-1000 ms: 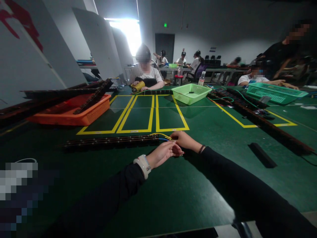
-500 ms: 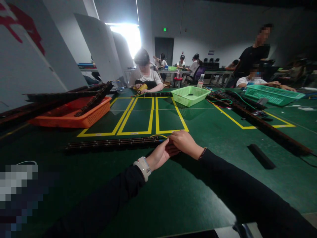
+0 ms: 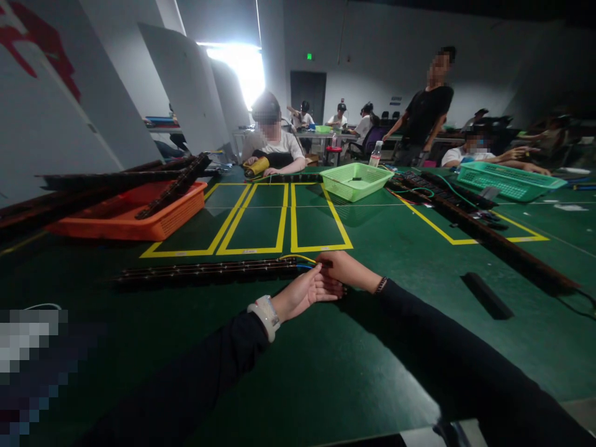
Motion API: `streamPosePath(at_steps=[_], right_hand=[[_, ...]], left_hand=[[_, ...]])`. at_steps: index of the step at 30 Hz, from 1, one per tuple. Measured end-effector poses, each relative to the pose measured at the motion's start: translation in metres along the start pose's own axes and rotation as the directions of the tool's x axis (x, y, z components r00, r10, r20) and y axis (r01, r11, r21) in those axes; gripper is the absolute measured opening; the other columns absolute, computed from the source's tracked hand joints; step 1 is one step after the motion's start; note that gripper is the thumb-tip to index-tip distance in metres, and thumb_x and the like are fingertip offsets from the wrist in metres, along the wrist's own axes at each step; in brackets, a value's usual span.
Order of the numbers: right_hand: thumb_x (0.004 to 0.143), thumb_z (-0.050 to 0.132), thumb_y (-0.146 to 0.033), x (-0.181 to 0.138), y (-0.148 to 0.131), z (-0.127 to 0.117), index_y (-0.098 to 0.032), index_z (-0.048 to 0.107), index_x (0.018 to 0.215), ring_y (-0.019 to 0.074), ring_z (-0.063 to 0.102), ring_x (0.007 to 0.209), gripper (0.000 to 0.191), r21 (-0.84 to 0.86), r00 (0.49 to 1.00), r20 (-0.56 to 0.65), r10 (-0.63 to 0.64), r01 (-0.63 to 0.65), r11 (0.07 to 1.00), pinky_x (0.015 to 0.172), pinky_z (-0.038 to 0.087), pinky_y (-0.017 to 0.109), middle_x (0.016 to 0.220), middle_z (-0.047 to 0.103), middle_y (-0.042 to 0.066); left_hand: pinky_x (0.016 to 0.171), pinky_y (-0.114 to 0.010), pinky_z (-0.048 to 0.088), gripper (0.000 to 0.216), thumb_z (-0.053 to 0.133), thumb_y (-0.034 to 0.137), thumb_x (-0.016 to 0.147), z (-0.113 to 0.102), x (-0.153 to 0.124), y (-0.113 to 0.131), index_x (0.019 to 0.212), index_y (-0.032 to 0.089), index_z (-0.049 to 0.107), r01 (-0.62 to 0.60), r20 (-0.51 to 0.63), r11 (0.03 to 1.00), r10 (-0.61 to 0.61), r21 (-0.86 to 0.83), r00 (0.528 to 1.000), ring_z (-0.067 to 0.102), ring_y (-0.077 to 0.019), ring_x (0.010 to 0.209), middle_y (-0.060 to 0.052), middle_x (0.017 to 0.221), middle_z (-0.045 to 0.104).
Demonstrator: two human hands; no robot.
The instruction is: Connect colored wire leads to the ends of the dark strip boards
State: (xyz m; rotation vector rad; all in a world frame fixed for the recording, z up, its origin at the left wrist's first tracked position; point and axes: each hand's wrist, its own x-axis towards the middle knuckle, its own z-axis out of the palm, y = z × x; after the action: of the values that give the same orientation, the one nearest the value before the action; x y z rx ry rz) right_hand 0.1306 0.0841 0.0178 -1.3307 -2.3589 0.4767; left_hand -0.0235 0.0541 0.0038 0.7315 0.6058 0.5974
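Observation:
A long dark strip [image 3: 205,270] with rows of small bright dots lies across the green table in front of me. From its right end a yellow wire [image 3: 297,256] and a blue wire [image 3: 305,266] run to my hands. My left hand [image 3: 310,293] is turned palm up, its thumb and forefinger closed at the wires and its other fingers lying together below. Bent over from the right, my right hand [image 3: 350,271] is closed around the same wires and touches the left fingertips. The wire ends are hidden between my hands.
An orange basket [image 3: 172,220] with dark strips across it stands at left. Farther back are a light green basket [image 3: 356,181] and a teal basket [image 3: 512,181]. A short black piece [image 3: 487,297] and a long strip [image 3: 512,254] lie at right. A co-worker [image 3: 274,139] sits opposite.
My right hand has turned and dropped slightly, and my left fingers show more below it. More of the blue wire is visible. The standing person at the back has moved left.

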Motion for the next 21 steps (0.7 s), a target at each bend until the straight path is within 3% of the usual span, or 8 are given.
streamPosePath(at_steps=[5,9,14,18,21], right_hand=[[0.082,0.049,-0.012,-0.003,-0.015,-0.006,-0.016,0.067,0.094,0.0152,0.058,0.08,0.022,-0.305,0.997,-0.031,-0.064,0.051,0.951,0.071,0.036,0.024,0.088,0.067,0.007],[0.086,0.049,-0.014,-0.007,-0.027,-0.008,-0.013,0.064,0.097,0.0174,0.056,0.079,0.019,-0.539,0.985,0.047,-0.166,0.165,0.826,0.072,0.034,0.028,0.085,0.065,0.009],[0.088,0.045,-0.01,-0.013,-0.036,-0.002,-0.009,0.06,0.1,0.0198,0.055,0.081,0.019,-0.67,0.959,0.139,-0.247,0.275,0.69,0.074,0.034,0.031,0.087,0.062,0.011],[0.09,0.046,-0.014,-0.014,-0.042,-0.006,-0.01,0.06,0.098,0.0197,0.054,0.083,0.017,-0.65,0.961,0.164,-0.224,0.276,0.708,0.074,0.034,0.031,0.089,0.061,0.011],[0.092,0.045,-0.026,-0.014,-0.048,-0.018,-0.013,0.062,0.09,0.0179,0.055,0.082,0.021,-0.587,0.98,0.08,-0.183,0.195,0.786,0.072,0.033,0.03,0.086,0.063,0.009]], left_hand=[[0.089,-0.037,0.045,0.03,0.039,0.03,0.09,-0.002,0.002,-0.001,0.085,0.009,0.061,-0.033,0.008,0.993,0.034,-0.112,0.999,0.064,-0.0189,0.082,-0.013,0.081,0.068],[0.086,-0.035,0.047,0.022,0.04,0.019,0.086,-0.005,0.005,-0.001,0.078,0.012,0.059,-0.139,-0.07,0.949,0.124,-0.282,0.99,0.064,-0.018,0.081,-0.009,0.077,0.067],[0.079,-0.032,0.05,0.026,0.042,0.027,0.088,-0.007,0.008,0.003,0.071,0.013,0.056,-0.155,-0.12,0.92,0.12,-0.36,0.986,0.063,-0.0176,0.078,-0.007,0.071,0.064],[0.078,-0.03,0.05,0.023,0.046,0.022,0.088,-0.007,0.011,0.001,0.069,0.014,0.055,-0.195,-0.229,0.924,0.122,-0.33,0.966,0.062,-0.0138,0.07,-0.003,0.063,0.061],[0.078,-0.03,0.05,0.024,0.045,0.019,0.089,-0.007,0.01,0.0,0.069,0.014,0.056,-0.218,-0.242,0.919,0.141,-0.329,0.96,0.062,-0.0133,0.069,-0.003,0.065,0.062]])
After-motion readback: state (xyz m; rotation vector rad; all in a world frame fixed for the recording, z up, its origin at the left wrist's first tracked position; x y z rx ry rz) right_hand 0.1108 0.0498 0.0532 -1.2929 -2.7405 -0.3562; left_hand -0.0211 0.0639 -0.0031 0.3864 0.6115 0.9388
